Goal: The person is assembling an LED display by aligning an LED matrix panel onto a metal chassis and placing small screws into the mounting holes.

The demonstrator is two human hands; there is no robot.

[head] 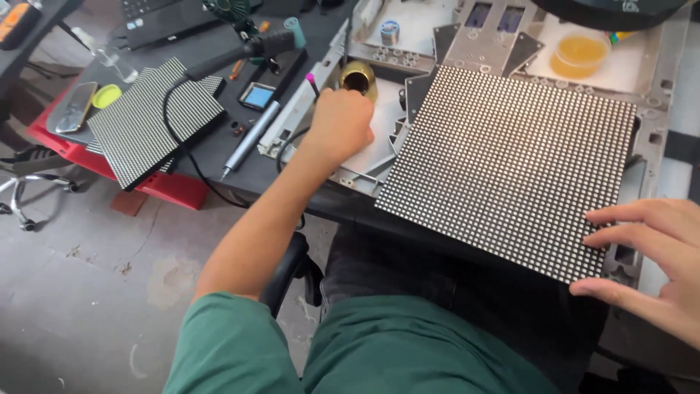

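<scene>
Two hands work at one table (240, 164). Your left hand (340, 124) is curled shut around a thin tool with a pink tip (310, 77), its fingers pressed together on the shaft, which rises up and slightly left out of the fist. The tool's working end lies hidden behind the hand, at or just beside the brass-coloured pot (359, 78) that stands directly beyond the knuckles; whether it touches the pot you cannot tell. The pot's mouth is dark and its contents do not show.

Your right hand (651, 263) lies well apart, at the near right corner of the dotted square panel (510, 164), fingers (627, 214) spread flat, fingertips on the panel's edge. The panel rests on a grey metal frame (649, 102), its sides running obliquely to the table's near edge.

Farther back, a clear round tub (580, 52) holds an amber substance. Near the left edge lie a second dotted panel (149, 120), a black-handled iron (244, 51) on its cable and a silver pen-like tool (250, 140).
</scene>
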